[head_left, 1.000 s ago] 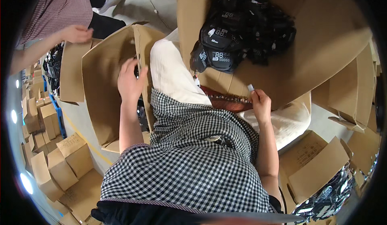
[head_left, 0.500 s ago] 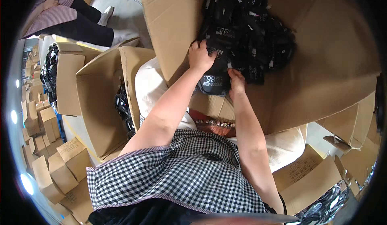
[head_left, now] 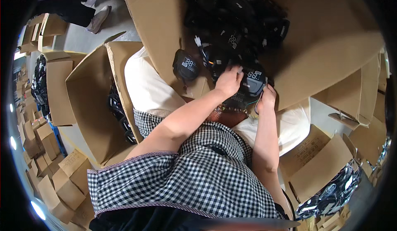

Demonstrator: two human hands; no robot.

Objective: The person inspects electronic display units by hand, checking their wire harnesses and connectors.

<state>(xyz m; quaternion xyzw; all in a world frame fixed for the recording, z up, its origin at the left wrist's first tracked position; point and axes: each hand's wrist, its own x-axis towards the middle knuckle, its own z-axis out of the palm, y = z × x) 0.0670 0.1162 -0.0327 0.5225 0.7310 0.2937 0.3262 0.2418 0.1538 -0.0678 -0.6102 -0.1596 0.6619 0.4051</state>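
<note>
Low in the pile, near me, a black display unit (head_left: pixel 255 82) with a grey front edge is tilted between my hands. My left hand (head_left: pixel 228 82) is closed at its left edge, fingertips partly hidden against dark parts. Along the right edge, the fingers of my right hand (head_left: pixel 267 98) are closed on the unit, and a thin cable loops beside them. A separate rounded black display unit (head_left: pixel 186 65) rests to the left. Behind my hands lies a heap of black display units (head_left: pixel 240 7) with cables. A white connector (head_left: pixel 197 40) sticks out on its left side.
A large cardboard box (head_left: pixel 326 36) surrounds the heap. An open carton (head_left: pixel 89 102) holding black parts stands at my left, and a carton (head_left: pixel 320 169) is at my lower right, beside bagged black parts (head_left: pixel 331 198). Another person's shoes (head_left: pixel 99 18) show at the far left.
Both hands have moved right and slightly nearer to me, onto a display unit at the heap's near side. One unit now lies apart at the left. The view has shifted too.
</note>
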